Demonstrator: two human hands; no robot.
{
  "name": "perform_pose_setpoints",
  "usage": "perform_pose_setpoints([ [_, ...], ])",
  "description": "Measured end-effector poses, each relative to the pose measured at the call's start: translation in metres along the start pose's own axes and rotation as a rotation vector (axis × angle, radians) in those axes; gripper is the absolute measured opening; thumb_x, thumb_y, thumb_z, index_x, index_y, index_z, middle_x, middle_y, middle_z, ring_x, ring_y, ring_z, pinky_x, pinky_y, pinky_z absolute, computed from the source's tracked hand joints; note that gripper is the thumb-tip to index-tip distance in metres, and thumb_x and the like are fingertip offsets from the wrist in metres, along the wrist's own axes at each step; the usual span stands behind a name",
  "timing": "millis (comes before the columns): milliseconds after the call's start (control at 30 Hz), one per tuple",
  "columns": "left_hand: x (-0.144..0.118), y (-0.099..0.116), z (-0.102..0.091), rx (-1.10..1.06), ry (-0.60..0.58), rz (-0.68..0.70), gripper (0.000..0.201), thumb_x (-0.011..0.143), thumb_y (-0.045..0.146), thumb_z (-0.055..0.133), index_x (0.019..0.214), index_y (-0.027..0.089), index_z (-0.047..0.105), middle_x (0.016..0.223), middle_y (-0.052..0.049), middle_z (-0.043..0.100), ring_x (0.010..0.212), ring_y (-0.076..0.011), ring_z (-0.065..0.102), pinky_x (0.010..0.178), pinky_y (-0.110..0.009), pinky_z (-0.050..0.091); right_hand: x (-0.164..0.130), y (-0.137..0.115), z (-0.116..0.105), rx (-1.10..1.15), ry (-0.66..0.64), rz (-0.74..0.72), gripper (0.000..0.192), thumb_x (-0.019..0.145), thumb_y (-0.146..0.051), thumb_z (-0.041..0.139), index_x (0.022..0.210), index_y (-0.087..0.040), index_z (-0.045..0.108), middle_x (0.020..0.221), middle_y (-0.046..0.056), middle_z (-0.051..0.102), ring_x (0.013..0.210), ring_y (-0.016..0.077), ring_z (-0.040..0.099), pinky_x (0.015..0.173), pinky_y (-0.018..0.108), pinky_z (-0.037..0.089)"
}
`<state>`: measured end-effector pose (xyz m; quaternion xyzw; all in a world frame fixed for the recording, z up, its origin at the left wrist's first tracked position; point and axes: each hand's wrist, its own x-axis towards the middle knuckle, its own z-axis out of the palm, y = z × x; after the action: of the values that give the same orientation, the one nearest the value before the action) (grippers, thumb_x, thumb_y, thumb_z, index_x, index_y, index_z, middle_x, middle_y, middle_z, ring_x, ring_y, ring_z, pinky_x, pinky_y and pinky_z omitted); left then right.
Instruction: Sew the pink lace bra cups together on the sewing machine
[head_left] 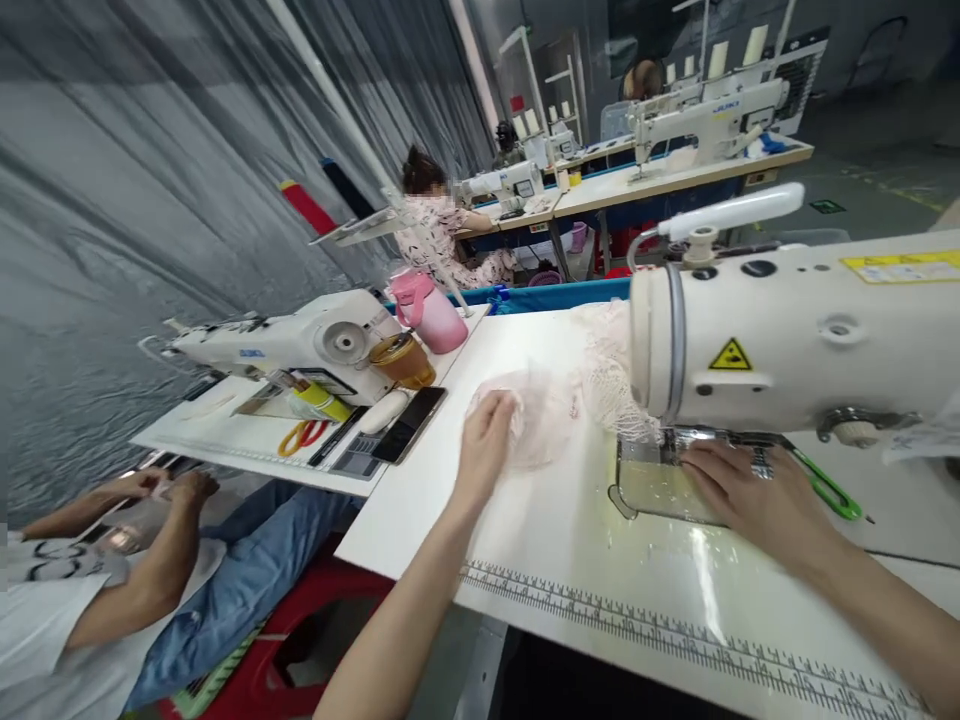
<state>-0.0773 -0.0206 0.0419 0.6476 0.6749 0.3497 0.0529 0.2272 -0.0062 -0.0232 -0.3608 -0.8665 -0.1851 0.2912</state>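
My left hand (487, 440) is closed on the edge of a sheer pale pink piece of fabric (544, 425) over the white tabletop. The fabric is partly blurred. My right hand (742, 490), with a wide ring on one finger, rests on the bed of a white sewing machine (795, 340). Its fingers stretch left beneath the machine head, beside the presser foot area, and I make out nothing held in them. Behind the machine head lies a pile of pale lace fabric (611, 375). Green-handled snips (829, 485) lie just right of my right hand.
A printed ruler strip (637, 625) follows the table's front edge. At left are a phone (409, 425), an amber cup (403, 360), a pink bottle (427, 310) and a second sewing machine (292, 340). A co-worker (150, 560) sits there; others work at machines behind.
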Motion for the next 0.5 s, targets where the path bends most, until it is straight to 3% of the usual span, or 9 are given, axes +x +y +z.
perform_pose_setpoints([
  [67,-0.005,0.017,0.001,-0.129,-0.122,0.02,0.041,0.101,0.043,0.03,0.09,0.018,0.06,0.083,-0.003,0.067,0.075,-0.0162,0.064,0.067,-0.026,0.051,0.0,0.003,0.001,-0.006,-0.017,0.04,0.026,0.092,-0.017,0.044,0.099,-0.021,0.068,0.084,0.004,0.072,0.073,0.0174,0.061,0.073,0.035,0.037],
  [167,-0.022,0.048,0.015,-0.465,-0.728,0.207,0.031,0.099,0.036,0.038,0.096,0.021,0.066,0.098,-0.005,0.07,0.095,-0.0191,0.066,0.089,-0.035,0.052,0.0,0.007,0.001,-0.038,-0.024,0.1,0.024,0.09,-0.021,0.048,0.102,-0.02,0.069,0.066,0.004,0.066,0.063,0.0172,0.056,0.071,0.033,0.037],
  [200,-0.027,0.057,0.021,-0.487,-0.872,0.324,0.028,0.099,0.032,0.04,0.1,0.022,0.066,0.104,-0.004,0.07,0.102,-0.0192,0.065,0.1,-0.039,0.046,0.0,0.008,0.001,-0.05,-0.013,0.116,0.024,0.09,-0.021,0.048,0.1,-0.02,0.07,0.061,0.003,0.063,0.059,0.0162,0.053,0.069,0.033,0.037],
  [233,-0.033,0.065,0.027,-0.48,-0.94,0.445,0.025,0.098,0.03,0.043,0.101,0.023,0.066,0.109,-0.004,0.069,0.107,-0.019,0.063,0.107,-0.041,0.041,0.001,0.009,0.0,-0.056,0.002,0.131,0.024,0.09,-0.021,0.048,0.098,-0.02,0.071,0.058,0.002,0.061,0.056,0.0154,0.051,0.067,0.032,0.036],
  [300,-0.042,0.075,0.037,-0.362,-0.869,0.632,0.019,0.096,0.029,0.049,0.104,0.021,0.064,0.117,-0.005,0.067,0.114,-0.0201,0.06,0.11,-0.043,0.038,0.004,0.009,-0.003,-0.047,0.014,0.145,0.023,0.089,-0.02,0.049,0.097,-0.019,0.071,0.054,0.001,0.059,0.055,0.0151,0.049,0.063,0.031,0.035],
  [400,-0.049,0.075,0.045,-0.032,-0.599,0.707,0.031,0.091,0.029,0.055,0.119,0.016,0.057,0.128,-0.012,0.059,0.12,-0.0271,0.055,0.1,-0.047,0.047,0.008,0.005,-0.007,0.038,-0.005,0.066,0.029,0.086,-0.012,0.047,0.104,-0.022,0.068,0.074,0.002,0.069,0.065,0.0146,0.056,0.065,0.029,0.037],
  [500,-0.049,0.069,0.045,0.147,-0.562,0.768,0.039,0.09,0.024,0.054,0.127,0.013,0.051,0.131,-0.013,0.057,0.122,-0.029,0.053,0.099,-0.047,0.049,0.009,-0.001,-0.01,0.157,-0.065,-0.094,0.037,0.085,-0.005,0.044,0.111,-0.023,0.064,0.101,0.002,0.071,0.085,0.0149,0.06,0.073,0.029,0.04],
])
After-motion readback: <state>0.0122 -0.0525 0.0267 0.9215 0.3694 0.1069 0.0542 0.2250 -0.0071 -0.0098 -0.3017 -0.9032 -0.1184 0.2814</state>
